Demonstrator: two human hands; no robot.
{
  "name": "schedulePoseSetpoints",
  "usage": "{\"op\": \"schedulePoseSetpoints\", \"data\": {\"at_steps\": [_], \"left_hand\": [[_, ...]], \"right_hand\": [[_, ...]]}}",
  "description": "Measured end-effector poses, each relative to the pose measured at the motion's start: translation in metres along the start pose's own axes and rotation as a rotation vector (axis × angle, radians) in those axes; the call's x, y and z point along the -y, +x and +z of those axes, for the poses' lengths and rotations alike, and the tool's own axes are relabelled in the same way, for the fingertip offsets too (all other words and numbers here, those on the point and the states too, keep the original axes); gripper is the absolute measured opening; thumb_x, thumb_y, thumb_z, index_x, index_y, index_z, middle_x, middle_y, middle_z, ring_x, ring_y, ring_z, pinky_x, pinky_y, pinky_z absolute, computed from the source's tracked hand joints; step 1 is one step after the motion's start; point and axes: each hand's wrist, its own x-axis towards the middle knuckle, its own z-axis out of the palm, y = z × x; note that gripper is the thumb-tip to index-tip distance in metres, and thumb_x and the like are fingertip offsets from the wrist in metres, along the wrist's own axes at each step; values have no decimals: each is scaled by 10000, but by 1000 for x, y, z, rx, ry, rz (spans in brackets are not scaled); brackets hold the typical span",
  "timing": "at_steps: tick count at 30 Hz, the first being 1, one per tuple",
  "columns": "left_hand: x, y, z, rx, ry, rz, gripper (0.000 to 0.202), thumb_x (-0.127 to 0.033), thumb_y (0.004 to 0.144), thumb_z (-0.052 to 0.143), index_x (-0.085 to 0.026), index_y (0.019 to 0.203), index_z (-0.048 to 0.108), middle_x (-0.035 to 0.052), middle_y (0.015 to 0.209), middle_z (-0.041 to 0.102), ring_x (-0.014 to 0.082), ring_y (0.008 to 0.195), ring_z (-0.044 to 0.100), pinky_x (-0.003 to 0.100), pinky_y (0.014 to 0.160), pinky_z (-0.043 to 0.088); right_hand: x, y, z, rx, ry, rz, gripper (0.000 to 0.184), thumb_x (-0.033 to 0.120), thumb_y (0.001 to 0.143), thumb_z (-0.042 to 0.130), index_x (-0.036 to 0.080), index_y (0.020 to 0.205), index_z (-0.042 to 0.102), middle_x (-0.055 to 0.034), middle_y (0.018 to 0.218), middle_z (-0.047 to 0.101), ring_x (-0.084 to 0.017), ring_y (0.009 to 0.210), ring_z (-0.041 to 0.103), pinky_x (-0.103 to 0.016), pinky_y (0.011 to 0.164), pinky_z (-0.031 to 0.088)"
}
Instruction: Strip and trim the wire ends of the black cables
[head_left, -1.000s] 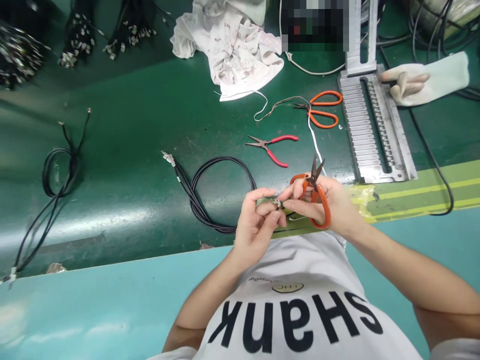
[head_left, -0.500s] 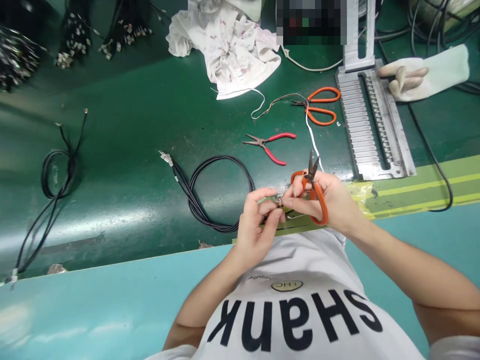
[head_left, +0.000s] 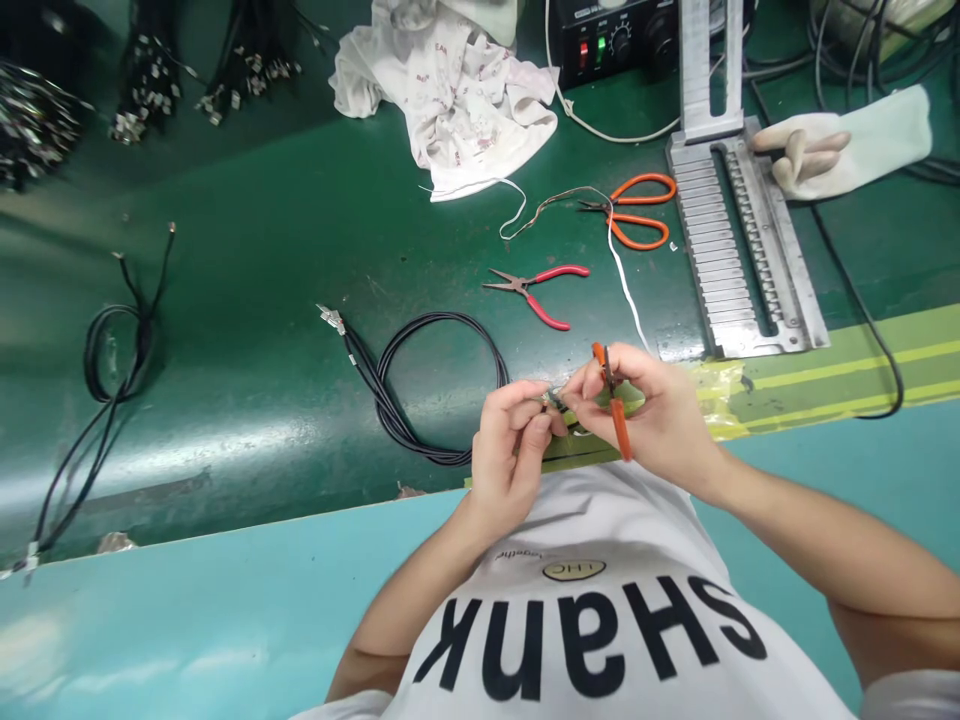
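Note:
My left hand [head_left: 510, 445] is closed in a pinch on a small cable end [head_left: 553, 400] with tiny wires or a metal tip; its details are too small to make out. Close against it, my right hand [head_left: 660, 405] has orange-handled scissors [head_left: 620, 430] hooked in its fingers, while thumb and forefinger pinch near the same cable end. Left of my hands lies a coiled bundle of black cables [head_left: 390, 405] with silver connectors. Beyond them, red-handled pliers [head_left: 536, 290] lie spread on the green table [head_left: 247, 300].
A second orange-handled pair of scissors [head_left: 637, 210] lies near a slotted metal fixture [head_left: 720, 260]. Around them are a white cloth [head_left: 465, 110], a glove [head_left: 855, 150] and a black control box [head_left: 615, 40]. More black cables [head_left: 112, 360] lie at left.
The scissors in my right hand have turned, so their blades no longer point up and away. Both hands stay together at the cable end, fingers shifting slightly.

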Motion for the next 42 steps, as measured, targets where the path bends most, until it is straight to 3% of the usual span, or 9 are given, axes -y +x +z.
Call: {"op": "schedulePoseSetpoints", "data": {"at_steps": [3, 7, 11, 16, 35, 42], "left_hand": [[-4, 1, -3, -12, -203, -37, 254, -192, 1035, 454, -234, 1285, 433, 12, 845, 668, 71, 586, 493, 197, 567, 412], [-6, 4, -10, 17, -359, -132, 222, -249, 1031, 484, -215, 1249, 455, 24, 834, 683, 76, 569, 524, 207, 570, 439], [-4, 7, -17, 49, -450, -210, 240, -279, 1023, 508, -196, 1246, 472, 26, 807, 678, 64, 533, 501, 191, 536, 410], [-4, 8, -20, 83, -525, -241, 244, -268, 1022, 503, -186, 1252, 487, 12, 763, 654, 53, 509, 452, 165, 479, 352], [-6, 9, -21, 57, -558, -246, 248, -281, 1006, 542, -194, 1236, 515, 12, 739, 654, 56, 490, 435, 175, 486, 342], [-6, 8, -22, 73, -568, -229, 232, -257, 1015, 518, -201, 1240, 515, 11, 740, 647, 55, 499, 415, 168, 478, 329]], "right_hand": [[-4, 3, -7, 66, -271, -57, 199, 307, 870, 700, 227, 832, 522, 0, 812, 657, -161, 723, 584, -290, 697, 413], [-10, 5, -11, 142, -646, -149, 220, 399, 883, 660, 210, 842, 556, -21, 799, 636, -171, 688, 550, -297, 656, 345], [-6, 8, -11, 194, -794, -232, 195, 391, 898, 613, 204, 844, 604, -2, 759, 646, -160, 644, 542, -315, 690, 327], [-2, 14, -10, 179, -863, -270, 109, 284, 870, 578, 209, 817, 636, 14, 744, 677, -155, 640, 562, -328, 714, 320], [-7, 9, 3, 179, -945, -310, 146, 279, 859, 588, 196, 763, 659, -19, 680, 681, -159, 573, 520, -327, 649, 284], [-6, 9, 4, 240, -850, -235, 177, 267, 861, 561, 198, 706, 611, 2, 653, 653, -144, 554, 494, -320, 631, 273]]}}
